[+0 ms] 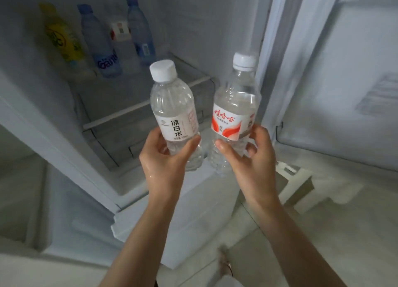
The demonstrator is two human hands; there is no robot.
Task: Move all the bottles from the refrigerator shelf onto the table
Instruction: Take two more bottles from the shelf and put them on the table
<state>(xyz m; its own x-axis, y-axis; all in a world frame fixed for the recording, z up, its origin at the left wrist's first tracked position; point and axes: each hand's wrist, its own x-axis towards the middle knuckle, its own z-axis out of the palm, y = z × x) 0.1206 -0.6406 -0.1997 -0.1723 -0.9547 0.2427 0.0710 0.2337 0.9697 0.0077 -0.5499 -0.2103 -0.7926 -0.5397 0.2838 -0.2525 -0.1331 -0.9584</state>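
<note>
My left hand (pixel 165 157) grips the white-label bottle (pixel 174 114) low on its body, fingers (pixel 189 144) curled round it; my right hand (pixel 247 155) grips the red-label bottle (pixel 234 112) the same way; both stand upright, side by side, apart; beyond my fingers, four bottles (pixel 101 43) remain on the fridge shelf (pixel 148 101).

Shelf bottles (pixel 103 41) are blurred, one (pixel 120 31) half hidden; hands (pixel 165 157) cover held bottles' bases.
</note>
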